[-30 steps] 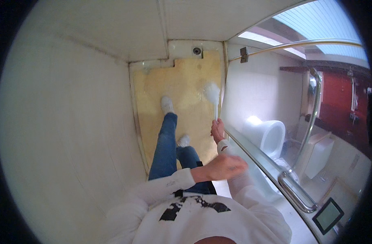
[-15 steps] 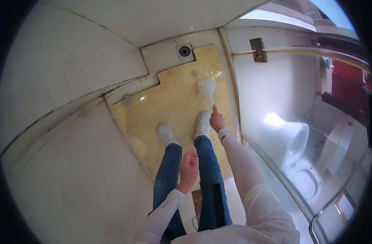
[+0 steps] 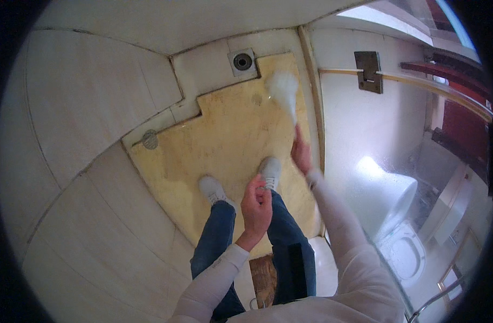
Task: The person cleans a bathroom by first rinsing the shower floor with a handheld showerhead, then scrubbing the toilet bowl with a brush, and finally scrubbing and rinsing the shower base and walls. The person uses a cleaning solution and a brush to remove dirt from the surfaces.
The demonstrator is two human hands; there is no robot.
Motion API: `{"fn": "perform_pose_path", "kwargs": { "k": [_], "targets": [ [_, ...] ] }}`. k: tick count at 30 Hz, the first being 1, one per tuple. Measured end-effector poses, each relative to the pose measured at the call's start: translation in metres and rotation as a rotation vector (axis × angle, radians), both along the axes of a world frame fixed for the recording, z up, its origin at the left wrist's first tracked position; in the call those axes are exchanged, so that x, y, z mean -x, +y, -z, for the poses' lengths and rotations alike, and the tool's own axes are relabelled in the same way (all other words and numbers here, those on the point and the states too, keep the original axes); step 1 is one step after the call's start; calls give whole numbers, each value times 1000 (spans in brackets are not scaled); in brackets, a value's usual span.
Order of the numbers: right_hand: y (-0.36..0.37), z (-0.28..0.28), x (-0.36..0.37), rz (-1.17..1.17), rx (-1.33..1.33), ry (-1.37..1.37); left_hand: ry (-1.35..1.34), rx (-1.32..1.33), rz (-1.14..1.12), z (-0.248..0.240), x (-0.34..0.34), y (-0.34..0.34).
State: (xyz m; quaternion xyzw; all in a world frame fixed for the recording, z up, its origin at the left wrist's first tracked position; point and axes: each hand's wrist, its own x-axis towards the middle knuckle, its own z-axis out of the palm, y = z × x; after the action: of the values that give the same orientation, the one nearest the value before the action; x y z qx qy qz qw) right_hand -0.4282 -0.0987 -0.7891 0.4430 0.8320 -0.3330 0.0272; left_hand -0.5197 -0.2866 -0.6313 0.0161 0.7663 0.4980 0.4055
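Note:
My right hand (image 3: 301, 153) is closed around the handle of a white brush (image 3: 285, 89), which reaches away from me. Motion blurs the white brush head, at the far right of the yellow floor (image 3: 225, 140); it looks like a toilet brush, though its bristles are smeared. In front of my thighs hangs my left hand (image 3: 256, 212), its fingers curled loosely together with nothing visible in them. Under it stand my white shoes (image 3: 268, 169), apart on the floor.
A square drain fitting (image 3: 242, 62) lies at the far edge, and a round drain cover (image 3: 150, 139) at the left. Pale walls (image 3: 95, 97) enclose the left and far sides. Beyond a glass panel with a metal hinge (image 3: 369, 72) stands a white toilet (image 3: 402, 250).
The brush and my right hand have moved farther away and to the right across the floor. My left hand has risen slightly. The view has shifted a little.

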Motion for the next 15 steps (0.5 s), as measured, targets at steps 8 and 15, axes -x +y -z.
{"fn": "perform_pose_path", "kwargs": {
  "k": [8, 15],
  "targets": [
    [32, 40, 82, -119, -116, -118, 51, -3, -14, 12, 17, 5],
    [-4, -14, -24, -63, -41, -244, 73, -34, 47, 13, 42, 11]
  ]
}}
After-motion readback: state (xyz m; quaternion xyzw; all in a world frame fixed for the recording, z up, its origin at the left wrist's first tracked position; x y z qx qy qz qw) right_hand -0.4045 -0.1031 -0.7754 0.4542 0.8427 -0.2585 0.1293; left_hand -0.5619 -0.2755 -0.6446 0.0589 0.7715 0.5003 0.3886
